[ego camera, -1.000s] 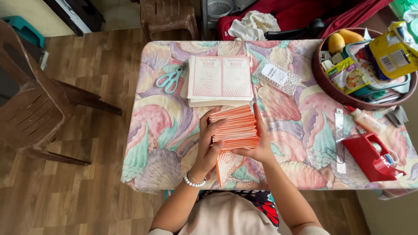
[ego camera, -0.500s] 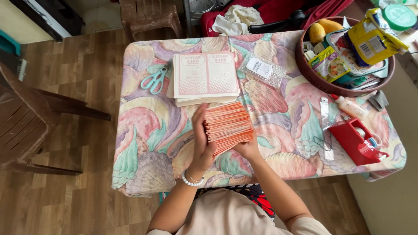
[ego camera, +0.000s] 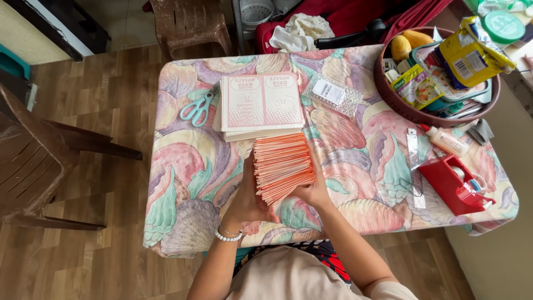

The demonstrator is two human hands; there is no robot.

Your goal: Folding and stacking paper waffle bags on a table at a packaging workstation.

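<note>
Floral tablecloth (ego camera: 183,166) covers the table. Head view: left hand (ego camera: 248,199) and right hand (ego camera: 312,191) clasp an orange paper stack (ego camera: 282,166) on edge, fingers curled around its sides. Printed sheets (ego camera: 262,105) lie beyond it, scissors (ego camera: 197,108) beside them.

Thick stack of orange-pink paper packets (ego camera: 282,165), fanned edge-on, near table edge. Just behind: flat pile of pink printed sheets (ego camera: 262,105). Packet count apparently several dozen.

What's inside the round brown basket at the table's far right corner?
The round brown basket holds yellow fruit, a yellow packet and a green packet; anything beneath them is covered.
</note>
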